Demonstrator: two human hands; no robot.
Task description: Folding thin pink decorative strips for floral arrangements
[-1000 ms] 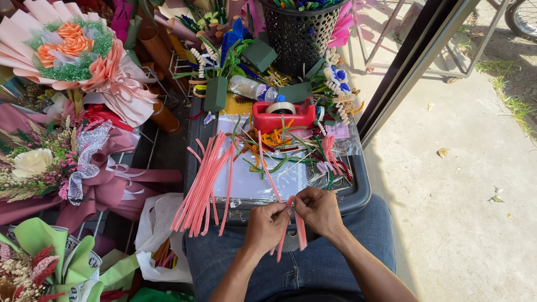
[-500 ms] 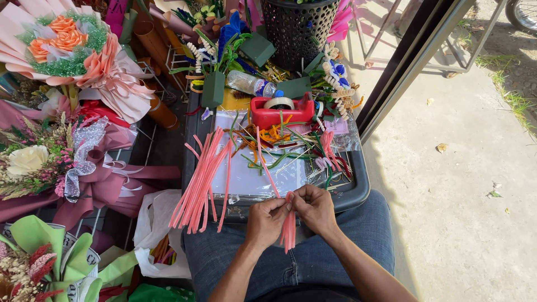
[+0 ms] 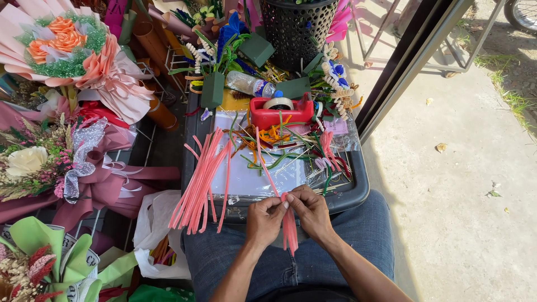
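Observation:
My left hand (image 3: 265, 218) and my right hand (image 3: 311, 210) meet above my lap, both pinching a small bundle of pink pipe cleaners (image 3: 290, 230) that hangs down between them. One long pink stem (image 3: 266, 168) runs up from my fingers over the dark tray (image 3: 358, 190). To the left on the tray lies a loose sheaf of pink pipe cleaners (image 3: 202, 179), fanned toward my left knee.
A red tape dispenser (image 3: 281, 111), a plastic bottle (image 3: 250, 85) and green and orange stems crowd the tray's far side. A black mesh basket (image 3: 298, 27) stands behind. Wrapped bouquets (image 3: 67, 61) fill the left. A white plastic bag (image 3: 159, 229) lies by my left leg.
The pink bundle in my hands now hangs straighter and more gathered, and my hands have drawn closer together at its top.

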